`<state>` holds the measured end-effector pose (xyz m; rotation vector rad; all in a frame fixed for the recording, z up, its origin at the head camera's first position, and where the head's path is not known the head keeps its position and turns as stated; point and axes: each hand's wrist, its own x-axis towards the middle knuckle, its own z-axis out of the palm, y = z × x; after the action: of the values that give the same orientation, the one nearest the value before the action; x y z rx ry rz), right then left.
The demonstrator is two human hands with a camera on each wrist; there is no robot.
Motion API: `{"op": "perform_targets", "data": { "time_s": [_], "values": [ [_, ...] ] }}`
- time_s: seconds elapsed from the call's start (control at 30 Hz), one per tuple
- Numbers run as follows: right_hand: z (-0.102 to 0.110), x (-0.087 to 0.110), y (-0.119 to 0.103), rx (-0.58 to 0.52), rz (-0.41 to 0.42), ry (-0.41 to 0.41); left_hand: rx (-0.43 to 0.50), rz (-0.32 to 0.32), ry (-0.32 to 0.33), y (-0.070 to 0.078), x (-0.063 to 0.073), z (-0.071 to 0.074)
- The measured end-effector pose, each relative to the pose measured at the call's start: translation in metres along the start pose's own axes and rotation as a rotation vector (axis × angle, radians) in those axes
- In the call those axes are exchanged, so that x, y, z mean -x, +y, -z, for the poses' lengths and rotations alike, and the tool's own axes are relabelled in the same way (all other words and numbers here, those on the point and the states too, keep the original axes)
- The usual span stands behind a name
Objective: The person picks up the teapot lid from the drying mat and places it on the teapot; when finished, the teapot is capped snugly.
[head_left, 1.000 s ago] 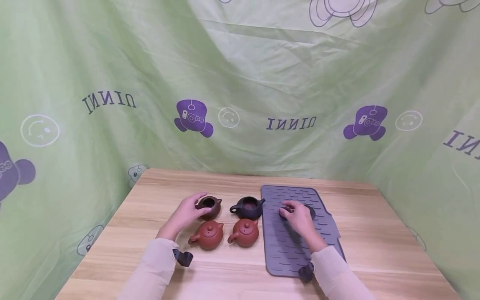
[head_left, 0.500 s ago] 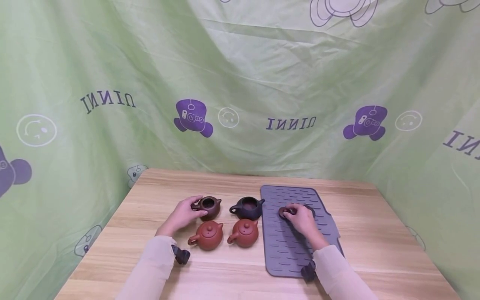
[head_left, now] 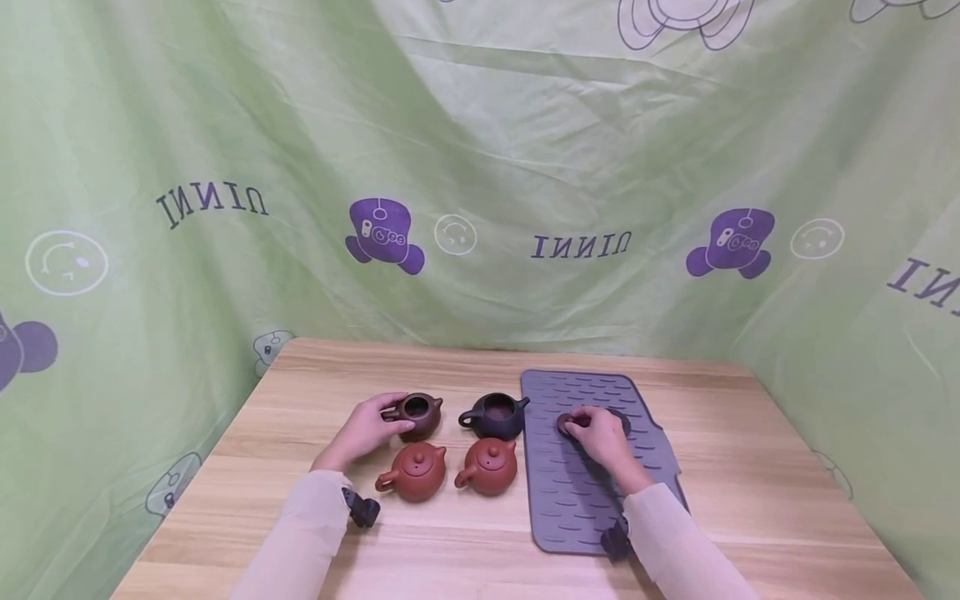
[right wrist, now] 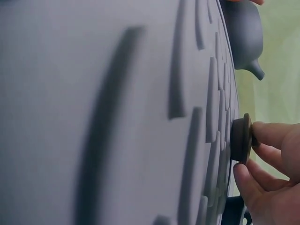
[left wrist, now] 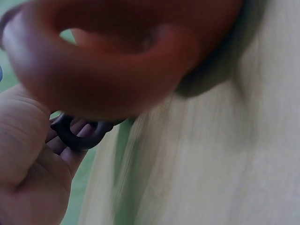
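Observation:
My left hand (head_left: 369,431) holds a small dark brown teapot (head_left: 423,417) from its handle side, thumb in front and fingers behind. The pot has no lid on, and its spout faces right. In the left wrist view its ring handle (left wrist: 83,140) shows in front of my fingers. On the grey ridged mat, my right hand (head_left: 603,437) pinches a round brown lid (right wrist: 241,140) between thumb and fingers. The lid's lower side is right at the mat in the right wrist view. A second dark lid (head_left: 622,422) lies behind that hand, partly hidden.
An uncovered black teapot (head_left: 498,417) stands right of the brown one, its spout reaching the edge of the mat (head_left: 558,517). Two red teapots, one left (head_left: 418,473) and one right (head_left: 491,468), stand nearer with lids on. A green printed cloth (head_left: 480,308) hangs behind the table.
My left hand has drawn back slightly to the left, so the brown teapot's handle shows more. My right hand has shifted a little, and the pinched lid is more visible, lying flatter on the mat.

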<state>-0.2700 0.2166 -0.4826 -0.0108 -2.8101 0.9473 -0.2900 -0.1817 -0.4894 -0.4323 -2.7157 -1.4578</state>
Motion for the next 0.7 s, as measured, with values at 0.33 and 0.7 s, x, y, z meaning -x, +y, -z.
{"op": "perform_targets", "data": {
  "time_s": [0.33,0.7],
  "values": [
    [-0.001,-0.002,-0.001,-0.002,0.006,0.008,0.028,0.006,0.001,0.001,0.000,-0.003],
    [0.005,-0.011,-0.031,-0.045,-0.001,0.008,0.025,0.032,0.005,-0.001,-0.003,-0.004]
  ]
}}
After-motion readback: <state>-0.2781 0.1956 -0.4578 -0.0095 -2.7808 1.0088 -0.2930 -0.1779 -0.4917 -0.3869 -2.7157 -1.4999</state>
